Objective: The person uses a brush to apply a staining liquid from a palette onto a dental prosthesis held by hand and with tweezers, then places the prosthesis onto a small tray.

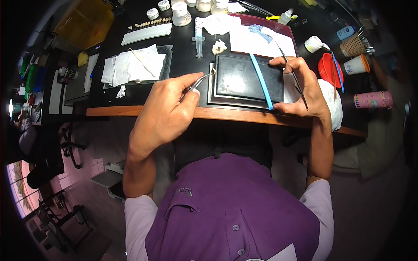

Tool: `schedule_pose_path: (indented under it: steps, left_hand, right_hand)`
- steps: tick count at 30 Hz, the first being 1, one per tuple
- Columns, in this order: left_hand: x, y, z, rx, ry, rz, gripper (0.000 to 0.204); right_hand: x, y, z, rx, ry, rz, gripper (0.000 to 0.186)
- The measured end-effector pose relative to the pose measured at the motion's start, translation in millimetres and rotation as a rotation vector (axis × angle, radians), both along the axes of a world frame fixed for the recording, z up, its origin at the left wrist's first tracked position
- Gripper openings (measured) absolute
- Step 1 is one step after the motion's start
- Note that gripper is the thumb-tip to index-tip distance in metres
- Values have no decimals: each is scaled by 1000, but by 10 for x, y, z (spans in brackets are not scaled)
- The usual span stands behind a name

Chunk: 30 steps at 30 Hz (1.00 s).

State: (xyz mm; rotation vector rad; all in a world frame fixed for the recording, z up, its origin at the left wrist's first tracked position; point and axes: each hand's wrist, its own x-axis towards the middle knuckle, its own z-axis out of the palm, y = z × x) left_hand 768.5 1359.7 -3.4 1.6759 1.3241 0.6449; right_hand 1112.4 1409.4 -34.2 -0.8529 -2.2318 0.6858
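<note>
My left hand [167, 108] is closed around curved metal tweezers [199, 81]. Their tips meet a small pale piece [213, 71] beside the left edge of a flat black box lid [237, 76]. My right hand [305, 89] spans the lid's right side, fingertips at the far corner and thumb at the near one. A thin dark stick, perhaps a brush [298, 87], passes between its fingers. Slanting over the lid is a blue flat strip or handle [262, 82], its near end close to my right thumb. Beneath the lid, a lighter base [210, 93] shows along the left and front.
White tissues [133, 65] cover a glass slab at left. A shade-tab holder [147, 34], jars [181, 15] and a blue syringe [199, 41] stand farther back. At right are a red bowl [326, 67], a white cup [357, 65] and a pink cylinder [373, 100]. The table's wooden edge [117, 111] runs in front.
</note>
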Motion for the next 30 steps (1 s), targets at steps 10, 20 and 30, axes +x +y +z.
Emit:
schedule_pose_path:
  steps: [10, 20, 30]
  left_hand:
    - [-95, 58, 26, 11, -15, 12, 48]
    - [-69, 43, 33, -26, 0, -2, 46]
    - [-49, 21, 25, -4, 8, -38, 45]
  right_hand:
    - [336, 200, 185, -79, 21, -218, 72]
    - [451, 438, 94, -52, -113, -268, 73]
    - [451, 419, 16, -51, -153, -273, 72]
